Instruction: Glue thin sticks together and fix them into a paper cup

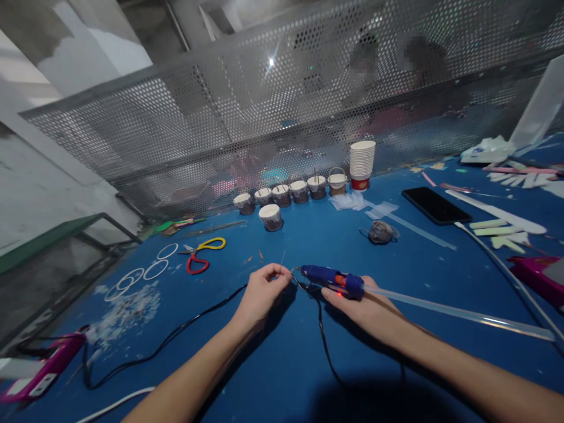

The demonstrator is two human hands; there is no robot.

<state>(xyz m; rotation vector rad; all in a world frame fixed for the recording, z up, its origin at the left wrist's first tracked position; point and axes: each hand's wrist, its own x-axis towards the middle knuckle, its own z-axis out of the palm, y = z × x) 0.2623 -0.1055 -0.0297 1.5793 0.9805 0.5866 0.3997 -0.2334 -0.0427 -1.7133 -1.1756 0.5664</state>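
Observation:
My right hand (368,308) is wrapped around a blue hot glue gun (324,276) with a red light glowing near its grip. A long clear glue stick (458,311) sticks out of the gun's back end toward the right. The nozzle points left, close to the fingertips of my left hand (267,288). That hand is closed in a pinch; a fine pale strand shows at its fingertips, but what it holds is too small to make out. A black cord (176,329) passes beneath both hands.
Several small wrapped cups (270,218) stand before the perforated metal screen, beside stacked paper cups (362,161). Scissors (202,252) and white rings (156,269) lie left. Grey yarn (381,232), a phone (435,204) and a magenta device (537,276) lie right.

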